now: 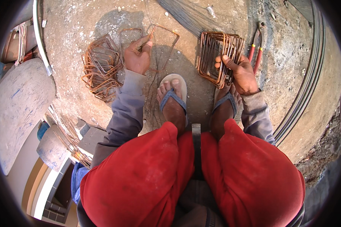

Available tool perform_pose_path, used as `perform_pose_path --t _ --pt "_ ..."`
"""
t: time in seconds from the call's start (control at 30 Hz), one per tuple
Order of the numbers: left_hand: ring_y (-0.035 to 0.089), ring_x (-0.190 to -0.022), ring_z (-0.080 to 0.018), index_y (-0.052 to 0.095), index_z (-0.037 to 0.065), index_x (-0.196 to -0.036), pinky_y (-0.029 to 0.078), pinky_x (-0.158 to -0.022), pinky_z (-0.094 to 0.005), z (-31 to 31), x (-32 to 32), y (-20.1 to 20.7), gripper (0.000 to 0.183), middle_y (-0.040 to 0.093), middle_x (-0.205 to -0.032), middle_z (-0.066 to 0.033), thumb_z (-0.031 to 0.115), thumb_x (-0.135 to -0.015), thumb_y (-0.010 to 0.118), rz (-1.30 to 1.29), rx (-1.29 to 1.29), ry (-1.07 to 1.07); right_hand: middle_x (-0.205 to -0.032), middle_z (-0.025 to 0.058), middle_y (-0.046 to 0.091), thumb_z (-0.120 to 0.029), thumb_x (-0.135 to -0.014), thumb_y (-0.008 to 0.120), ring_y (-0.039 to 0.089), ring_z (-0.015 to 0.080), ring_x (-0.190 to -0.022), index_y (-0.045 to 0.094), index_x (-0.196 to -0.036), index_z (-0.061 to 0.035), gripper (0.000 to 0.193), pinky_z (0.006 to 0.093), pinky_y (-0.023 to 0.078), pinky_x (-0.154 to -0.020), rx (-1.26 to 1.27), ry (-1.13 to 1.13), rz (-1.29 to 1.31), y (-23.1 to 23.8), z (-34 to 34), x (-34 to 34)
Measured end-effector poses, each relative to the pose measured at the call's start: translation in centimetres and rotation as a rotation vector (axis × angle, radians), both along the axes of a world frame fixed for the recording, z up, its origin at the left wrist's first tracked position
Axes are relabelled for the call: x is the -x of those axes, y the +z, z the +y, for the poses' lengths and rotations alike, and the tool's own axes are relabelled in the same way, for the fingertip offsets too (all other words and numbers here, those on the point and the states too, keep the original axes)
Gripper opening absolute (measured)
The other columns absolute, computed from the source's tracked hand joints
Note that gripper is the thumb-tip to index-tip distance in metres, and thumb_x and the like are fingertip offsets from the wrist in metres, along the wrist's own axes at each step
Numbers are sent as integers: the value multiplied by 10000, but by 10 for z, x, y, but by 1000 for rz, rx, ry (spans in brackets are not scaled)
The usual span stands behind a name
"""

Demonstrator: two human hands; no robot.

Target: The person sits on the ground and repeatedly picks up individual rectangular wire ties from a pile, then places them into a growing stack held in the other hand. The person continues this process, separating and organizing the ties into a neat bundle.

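Observation:
My left hand (pixel 137 57) pinches a rusty, square-bent steel stirrup (pixel 166 28) between thumb and fingers; its frame reaches out to the right of the hand. Against the left side of that hand, another stirrup (pixel 131 29) shows partly, and I cannot tell if it is held too. A loose heap of the same stirrups (pixel 96 72) lies on the ground just left of the hand. In front of my right foot, my right hand (pixel 243 75) is closed around the edge of a neat stack of stirrups (pixel 231 44), thumb on top.
Red-handled cutters (pixel 258 51) lie beyond my right hand. A bundle of thin wires (pixel 185 17) stretches across the far ground. Long dark rods (pixel 310 72) curve along the right. On the left are a pale pipe (pixel 39 38) and a grey worn board (pixel 22 102). My sandalled feet (pixel 173 92) stand between the hands.

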State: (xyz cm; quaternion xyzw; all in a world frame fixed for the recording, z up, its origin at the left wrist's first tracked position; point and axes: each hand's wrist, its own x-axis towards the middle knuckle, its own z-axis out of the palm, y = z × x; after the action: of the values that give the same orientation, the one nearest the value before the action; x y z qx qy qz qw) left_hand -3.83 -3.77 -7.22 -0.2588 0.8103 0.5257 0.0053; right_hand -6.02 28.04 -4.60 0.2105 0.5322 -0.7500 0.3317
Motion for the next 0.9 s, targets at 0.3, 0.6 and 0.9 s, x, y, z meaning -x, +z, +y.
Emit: perform_pose_path --t 0.3,0.6,0.9 --pt "569 -730 -119 716 30 -1073 456 -619 -273 32 -6 12 232 642 -872 -83 37 -844 681 165 342 -182 -925 102 695 -115 -938 624 665 163 -805 603 -1069 23 192 281 540 -742 0 15 9 1 0 1" --pt "465 -595 -79 696 8 -1089 373 -509 -220 48 10 58 200 578 -779 -17 38 -899 643 26 -541 -44 -926 103 694 -112 -942 617 663 163 -800 605 -1057 27 181 283 542 -744 -16 -7 -5 1 2 0" --pt "396 -589 -42 631 -25 -1194 312 -511 -181 58 9 47 268 512 -744 36 65 -943 608 76 -520 157 -929 109 693 -102 -941 613 666 169 -806 602 -1054 29 174 286 543 -744 -23 12 -4 2 -1 1"
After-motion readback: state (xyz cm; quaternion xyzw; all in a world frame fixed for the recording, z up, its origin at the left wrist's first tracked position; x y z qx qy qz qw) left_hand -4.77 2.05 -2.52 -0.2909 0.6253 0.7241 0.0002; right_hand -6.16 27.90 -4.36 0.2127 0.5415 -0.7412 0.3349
